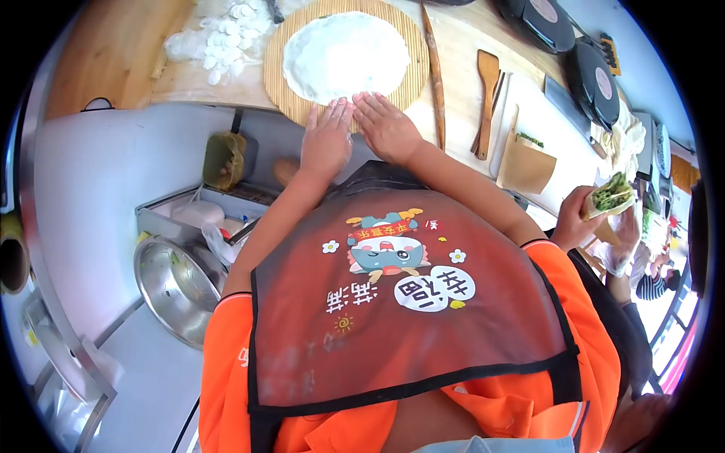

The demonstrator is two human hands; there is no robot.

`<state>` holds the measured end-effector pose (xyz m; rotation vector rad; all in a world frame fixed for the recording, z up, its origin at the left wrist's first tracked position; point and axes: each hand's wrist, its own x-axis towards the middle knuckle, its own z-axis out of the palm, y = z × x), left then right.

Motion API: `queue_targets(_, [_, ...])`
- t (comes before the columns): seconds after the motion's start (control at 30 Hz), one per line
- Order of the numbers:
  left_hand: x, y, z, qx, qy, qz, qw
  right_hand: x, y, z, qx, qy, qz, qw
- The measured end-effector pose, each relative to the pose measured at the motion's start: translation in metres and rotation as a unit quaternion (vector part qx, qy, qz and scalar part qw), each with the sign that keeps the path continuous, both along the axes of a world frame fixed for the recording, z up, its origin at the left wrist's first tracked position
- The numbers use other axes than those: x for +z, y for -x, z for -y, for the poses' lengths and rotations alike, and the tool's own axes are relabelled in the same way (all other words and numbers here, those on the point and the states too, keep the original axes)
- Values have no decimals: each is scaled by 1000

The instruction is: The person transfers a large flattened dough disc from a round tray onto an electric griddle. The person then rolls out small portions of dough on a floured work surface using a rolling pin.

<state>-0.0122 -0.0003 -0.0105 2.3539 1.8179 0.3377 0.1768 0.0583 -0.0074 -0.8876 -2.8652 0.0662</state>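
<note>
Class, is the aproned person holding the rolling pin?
No, the rolling pin lies beside the board, apart from the left hand and right hand.

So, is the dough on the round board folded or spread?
Spread: the dough lies flat and roughly round on the board, no fold visible, left hand and right hand at its near edge.

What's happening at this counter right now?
The person's left hand and right hand lie palms down at the near edge of a thin white dough round on a round wooden board. A rolling pin and wooden spatula lie to the right. Beyond them, a co-worker's hand holds a greens-filled wrap.
</note>
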Motion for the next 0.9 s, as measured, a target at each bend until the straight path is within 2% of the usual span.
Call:
queue_targets(0.17, [7, 36, -7, 56, 49, 123, 990, 17, 1, -13, -4, 50, -65, 997])
queue_targets(0.27, [9, 34, -6, 88, -1, -20, 996, 1, 15, -3, 6, 36, -47, 998])
queue_targets(0.37, [-3, 28, 3, 66, -6, -75, 995, -5, 17, 2, 2, 4, -33, 999])
queue_targets(0.47, [4, 26, -1, 78, 54, -66, 993, -5, 17, 3, 0, -10, -22, 1000])
queue_targets(0.57, [11, 48, -17, 104, 88, 32, 990, 12, 5, -10, 7, 90, -91, 992])
queue_targets(0.6, [15, 46, -21, 125, 73, -5, 989, 15, -1, -10, -15, 58, -118, 991])
queue_targets(0.67, [17, 35, -24, 163, 57, -77, 982, 1, -13, -5, -81, 6, -90, 993])
queue_targets(0.7, [10, 35, -19, 150, 31, -91, 984, -2, -16, -3, -116, -21, -76, 990])
queue_targets(0.77, [-9, 40, -16, 125, -30, -123, 984, -4, -19, 0, -112, -15, -72, 991])
queue_targets(0.87, [-9, 53, -26, 125, 39, -47, 990, -3, -26, 1, -97, 24, -85, 991])
queue_targets(0.9, [-4, 62, -34, 132, 31, -11, 991, -4, -29, -1, -94, 29, -89, 991])
